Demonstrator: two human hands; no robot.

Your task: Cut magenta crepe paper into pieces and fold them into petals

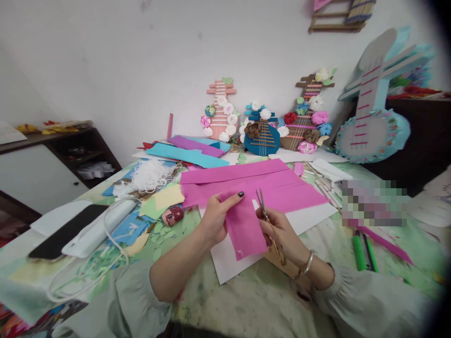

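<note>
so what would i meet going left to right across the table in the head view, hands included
Black phone → pile of white string → left hand, holding pink paper → right hand, holding scissors → green tool.

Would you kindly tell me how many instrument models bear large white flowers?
3: the pink model at left, the blue model in the middle, the brown model at right.
</note>
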